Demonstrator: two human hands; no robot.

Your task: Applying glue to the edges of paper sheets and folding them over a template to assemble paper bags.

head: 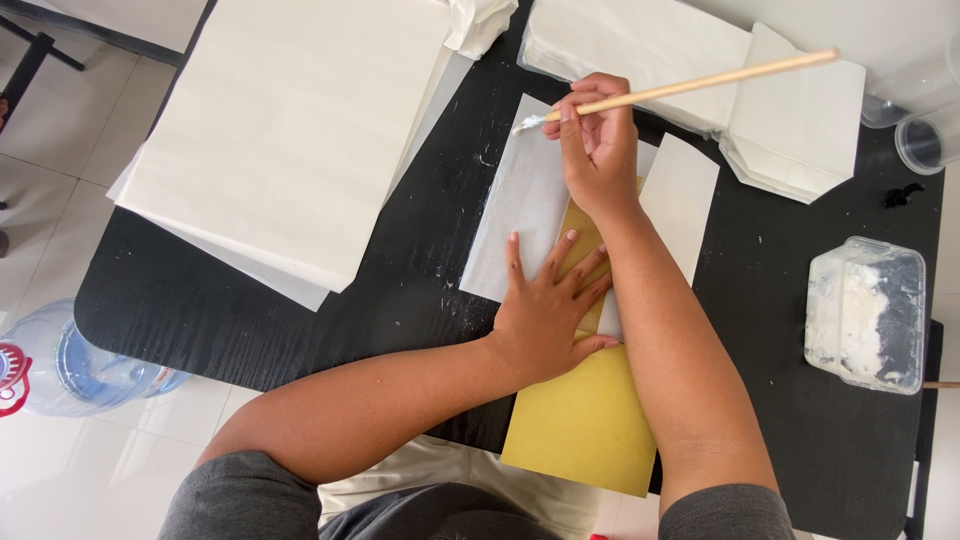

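Black bench point(300, 300), seen from above. Right hand point(598, 150) has its fingers closed around a long wooden-handled brush point(690, 87); the handle runs up and right, and the pale bristle tip touches the upper edge of a white paper sheet point(520, 215).

That sheet is thin, slightly translucent and rectangular, lying near the bench's middle, tilted a little. It partly overlaps a mustard-yellow card point(585, 420), which is stiff-looking and matte, with its lower end hanging over the near bench edge. A second white strip point(680, 200) lies on the card's right side.

Left hand point(548, 310) lies flat with fingers spread open, pressing on the white sheet and the yellow card where they meet; it grips nothing.

White smears dot the bench just left of the sheet.

Around: a large stack of cream paper point(290, 130) at upper left, folded white paper pieces point(740, 90) at upper right, a clear plastic tub with white paste point(865, 312) at right, a clear cup point(925, 140) at far right, and a water jug point(70, 365) on the floor to the left.
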